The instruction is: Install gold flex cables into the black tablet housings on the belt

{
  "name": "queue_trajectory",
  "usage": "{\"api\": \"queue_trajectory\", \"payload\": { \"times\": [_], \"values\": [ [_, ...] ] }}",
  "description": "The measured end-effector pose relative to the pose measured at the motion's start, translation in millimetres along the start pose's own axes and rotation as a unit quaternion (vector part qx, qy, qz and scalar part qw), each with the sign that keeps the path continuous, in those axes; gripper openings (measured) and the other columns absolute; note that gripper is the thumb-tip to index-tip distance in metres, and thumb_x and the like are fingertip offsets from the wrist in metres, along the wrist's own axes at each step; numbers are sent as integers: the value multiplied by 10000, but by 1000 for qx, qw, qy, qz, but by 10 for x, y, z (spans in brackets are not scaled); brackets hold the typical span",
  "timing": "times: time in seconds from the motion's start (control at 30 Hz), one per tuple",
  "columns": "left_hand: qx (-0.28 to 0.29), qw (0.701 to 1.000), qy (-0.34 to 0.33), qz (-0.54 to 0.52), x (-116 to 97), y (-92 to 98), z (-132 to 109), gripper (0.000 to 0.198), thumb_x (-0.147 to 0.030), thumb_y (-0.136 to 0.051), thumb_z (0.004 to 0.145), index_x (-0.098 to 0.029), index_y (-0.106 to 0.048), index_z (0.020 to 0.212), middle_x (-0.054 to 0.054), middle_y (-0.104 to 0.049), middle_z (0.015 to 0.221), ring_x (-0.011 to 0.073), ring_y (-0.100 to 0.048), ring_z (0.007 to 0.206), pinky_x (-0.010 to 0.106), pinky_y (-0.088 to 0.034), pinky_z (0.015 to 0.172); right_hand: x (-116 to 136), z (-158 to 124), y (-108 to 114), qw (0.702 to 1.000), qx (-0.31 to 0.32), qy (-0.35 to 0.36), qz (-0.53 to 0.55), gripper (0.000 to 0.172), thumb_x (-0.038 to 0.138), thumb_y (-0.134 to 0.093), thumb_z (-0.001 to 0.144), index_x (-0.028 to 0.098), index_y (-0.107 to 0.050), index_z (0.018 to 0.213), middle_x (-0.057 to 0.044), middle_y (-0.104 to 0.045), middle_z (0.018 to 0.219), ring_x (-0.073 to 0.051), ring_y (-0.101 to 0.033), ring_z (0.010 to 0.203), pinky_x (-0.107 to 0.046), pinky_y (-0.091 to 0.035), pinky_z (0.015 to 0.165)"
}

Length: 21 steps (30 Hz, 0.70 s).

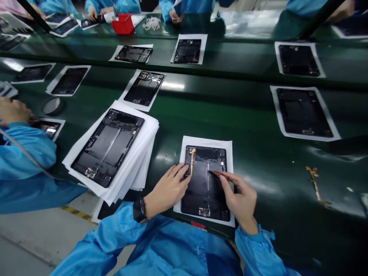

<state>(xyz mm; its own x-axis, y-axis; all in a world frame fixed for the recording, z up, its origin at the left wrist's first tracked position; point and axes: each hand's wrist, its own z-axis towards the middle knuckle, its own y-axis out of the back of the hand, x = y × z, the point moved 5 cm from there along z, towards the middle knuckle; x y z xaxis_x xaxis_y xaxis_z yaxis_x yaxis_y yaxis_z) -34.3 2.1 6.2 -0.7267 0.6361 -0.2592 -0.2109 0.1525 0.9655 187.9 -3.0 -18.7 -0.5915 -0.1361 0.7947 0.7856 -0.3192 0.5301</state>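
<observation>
In front of me, an open tablet housing [198, 191] lies on a sheet of white paper [211, 141]. A gold flex cable [192, 163] runs down its upper left side. My left hand [168, 189] rests at the housing's left edge, fingers stretched out, fingertips beside the cable's lower end. Between thumb and fingers, my right hand [240, 197] pinches a thin reddish-brown pointed tool [216, 173], perhaps tweezers. Its tip is over the middle of the housing, by the pale vertical strip [208, 184]; whether it touches, I cannot tell. Another gold flex cable [316, 184] lies on the bench at right.
To the left, another tablet housing [110, 145] tops a stack of white sheets [143, 153]. More housings on paper sit across the green bench [230, 111], one at right [304, 111]. A co-worker's sleeve [25, 153] is close on the left. A red box [123, 24] stands at the back.
</observation>
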Motion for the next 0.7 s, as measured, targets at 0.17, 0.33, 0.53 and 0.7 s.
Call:
{"api": "queue_trajectory", "payload": {
  "times": [0.17, 0.33, 0.53, 0.7],
  "values": [
    [-24, 998, 62, 2, -123, -24, -18, 359, -128, -486, 914, -113, -563, 1264, 173, -480, 1411, 319, -392, 1376, 500, -399, 1115, 27, 6, 18, 1000, 11, 20, 6, 153, 220, -678, 873, 205, -698, 1024, -49, -738, 955, -191, -695, 822, -298, -544, 758],
    [-30, 997, 64, -41, -68, 56, 29, 266, -171, -498, 931, -135, -614, 1168, 159, -498, 1398, 296, -430, 1346, 484, -421, 1094, 52, -5, 40, 999, 18, 12, 38, 177, 191, -681, 865, 213, -703, 1040, -45, -739, 976, -192, -696, 844, -304, -544, 784],
    [-84, 992, 71, -69, 304, 277, 651, 199, -219, -520, 960, -179, -606, 1135, 97, -553, 1333, 239, -465, 1291, 408, -413, 1075, -32, -1, 117, 970, -6, -121, 210, 130, 234, -668, 872, 214, -717, 991, -51, -726, 951, -201, -687, 868, -342, -541, 821],
    [6, 997, 79, -18, 465, 154, 1419, 313, -290, -665, 882, -147, -580, 1146, 115, -598, 1197, 268, -532, 1148, 390, -438, 965, -198, -41, 39, 845, 32, -317, 430, 143, 349, -651, 867, 207, -667, 851, 21, -555, 680, -108, -524, 551, -218, -409, 453]
  ]
}}
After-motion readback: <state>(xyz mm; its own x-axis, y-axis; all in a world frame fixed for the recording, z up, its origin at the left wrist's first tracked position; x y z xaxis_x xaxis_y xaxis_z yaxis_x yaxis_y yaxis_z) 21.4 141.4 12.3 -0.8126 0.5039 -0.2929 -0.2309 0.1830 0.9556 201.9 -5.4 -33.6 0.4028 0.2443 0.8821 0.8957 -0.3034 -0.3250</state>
